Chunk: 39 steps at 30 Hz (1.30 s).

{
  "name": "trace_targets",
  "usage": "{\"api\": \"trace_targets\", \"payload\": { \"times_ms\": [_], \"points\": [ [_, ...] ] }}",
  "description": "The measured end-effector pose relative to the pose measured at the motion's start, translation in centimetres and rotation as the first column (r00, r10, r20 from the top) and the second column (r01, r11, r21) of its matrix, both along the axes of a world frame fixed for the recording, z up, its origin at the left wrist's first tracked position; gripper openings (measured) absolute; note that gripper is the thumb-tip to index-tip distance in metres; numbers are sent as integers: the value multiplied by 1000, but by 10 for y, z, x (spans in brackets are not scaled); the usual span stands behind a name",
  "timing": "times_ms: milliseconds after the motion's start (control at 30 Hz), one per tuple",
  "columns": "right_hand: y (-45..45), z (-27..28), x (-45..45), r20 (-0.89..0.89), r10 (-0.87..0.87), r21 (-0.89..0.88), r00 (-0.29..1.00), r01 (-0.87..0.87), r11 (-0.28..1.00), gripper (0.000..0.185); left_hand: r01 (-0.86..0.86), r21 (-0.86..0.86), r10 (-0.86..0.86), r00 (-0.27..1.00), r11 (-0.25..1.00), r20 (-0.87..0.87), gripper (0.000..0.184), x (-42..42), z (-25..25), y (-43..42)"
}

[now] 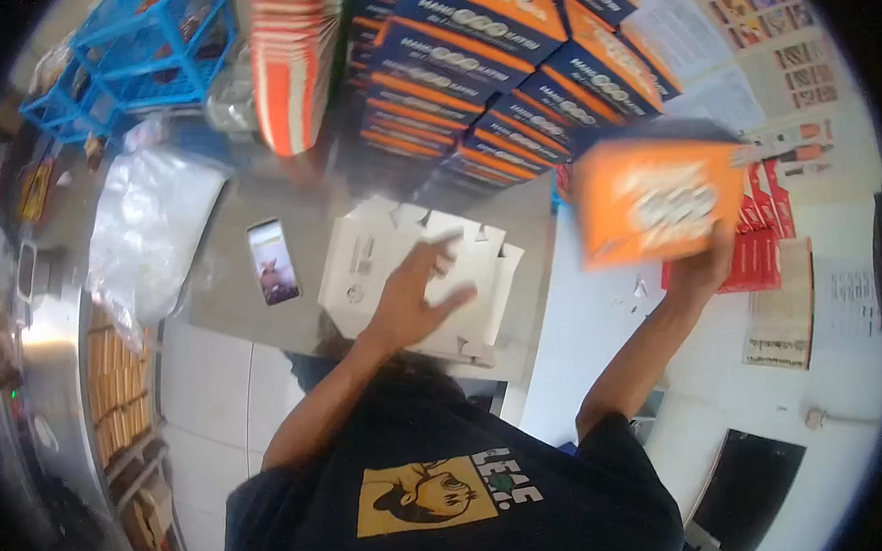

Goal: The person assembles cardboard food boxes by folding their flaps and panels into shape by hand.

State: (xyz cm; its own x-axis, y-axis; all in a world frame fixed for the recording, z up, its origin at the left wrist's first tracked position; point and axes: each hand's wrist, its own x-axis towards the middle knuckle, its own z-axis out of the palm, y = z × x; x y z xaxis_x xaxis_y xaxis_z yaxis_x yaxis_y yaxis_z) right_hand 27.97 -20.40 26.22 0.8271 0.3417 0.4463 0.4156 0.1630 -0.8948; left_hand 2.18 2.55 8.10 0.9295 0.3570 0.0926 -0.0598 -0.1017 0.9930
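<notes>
My right hand (pixel 705 267) holds an orange and dark blue box (pixel 661 199) by its lower right side, raised at the right; the box is blurred by motion. My left hand (pixel 417 297) has its fingers spread over a flat, unfolded white cardboard piece (pixel 366 269) on the grey table (pixel 223 297); whether it touches the cardboard is unclear. To the left of the cardboard lies a phone (pixel 274 262) with its screen lit.
Stacks of orange and blue boxes (pixel 469 50) stand behind the cardboard. Beside them are striped red and white cartons (pixel 291 74), blue plastic baskets (pixel 150 51) and a clear plastic bag (pixel 149 226). Red packets (pixel 754 259) are at the right.
</notes>
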Motion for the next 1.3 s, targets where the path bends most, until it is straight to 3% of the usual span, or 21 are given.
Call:
{"api": "trace_targets", "payload": {
  "times_ms": [33, 100, 167, 233, 333, 467, 500, 567, 600, 633, 667, 700, 767, 867, 933, 967, 1000, 1033, 1167, 1233, 1300],
  "points": [
    [2, 18, 23, -21, -64, 75, 998, 65, 995, 65, 148, 179, -113, 975, 973, -193, 76, 2, -18, -8],
    [-5, 52, 83, -95, -129, 219, 987, 148, 964, 52, 288, 592, -180, 955, 753, -236, 74, -7, -92, -33],
    [-4, 60, 152, -200, -143, 281, 969, 197, 939, 40, 408, 695, -268, 913, 593, -307, 74, -20, -134, -45],
    [16, 61, 193, -254, -234, 235, 939, 295, 926, 41, 435, 692, -297, 900, 576, -319, 73, -22, -153, -40],
    [12, 34, 299, -395, -15, 193, 919, 99, 976, 43, 472, 658, -337, 881, 587, -332, 71, -19, -175, -44],
    [13, 27, 375, -308, -179, -261, 934, 98, 960, 61, 448, 646, -373, 890, 618, -260, 62, -27, -188, -39],
    [20, 30, 365, -166, -222, -397, 961, 141, 907, 68, 450, 631, -380, 889, 632, -254, 60, -26, -184, -37],
    [18, 29, 380, -200, -332, -421, 922, 226, 879, 76, 494, 623, -383, 868, 607, -315, 61, -24, -170, -34],
    [6, 27, 390, -245, -377, -343, 893, 284, 895, 82, 502, 598, -373, 865, 624, -337, 61, -25, -169, -38],
    [7, 25, 359, -81, -384, -259, 920, 352, 899, 85, 483, 647, -344, 875, 590, -340, 60, -24, -168, -41],
    [6, 31, 334, -137, -491, -339, 860, 425, 839, 88, 463, 695, -317, 886, 550, -339, 60, -23, -167, -42],
    [14, 21, 292, 11, -544, -234, 839, 531, 815, 85, 468, 683, -308, 884, 561, -353, 60, -21, -165, -42],
    [-18, -2, 263, -42, -561, -295, 827, 526, 797, 75, 470, 708, -321, 881, 528, -346, 59, -22, -164, -43],
    [-8, -66, 145, -72, -608, -338, 790, 555, 760, 70, 466, 694, -357, 881, 550, -309, 51, -27, -173, -46],
    [-42, -134, 112, -129, -522, -457, 843, 417, 786, 64, 471, 708, -365, 877, 526, -312, 42, -27, -175, -51],
    [-59, -165, 98, -175, -463, -591, 869, 283, 755, 45, 484, 698, -367, 871, 528, -326, 42, -27, -173, -51],
    [-80, -206, 80, -94, -226, -621, 970, 120, 774, 36, 482, 699, -365, 872, 528, -325, 42, -27, -171, -49],
    [-54, -201, 16, -263, -193, -647, 945, -24, 762, 33, 478, 701, -362, 874, 529, -323, 42, -27, -171, -49],
    [-89, -292, -73, -462, 17, -776, 887, -414, 475, 42, 427, 714, -326, 901, 555, -285, 41, -26, -179, -54],
    [-63, -288, -128, -326, 183, -882, 927, -368, 294, 53, 426, 721, -326, 901, 547, -285, 38, -26, -176, -53],
    [-72, -305, -155, -118, 381, -953, 917, -212, 216, 66, 425, 728, -327, 901, 538, -285, 35, -27, -174, -54]
  ]
}}
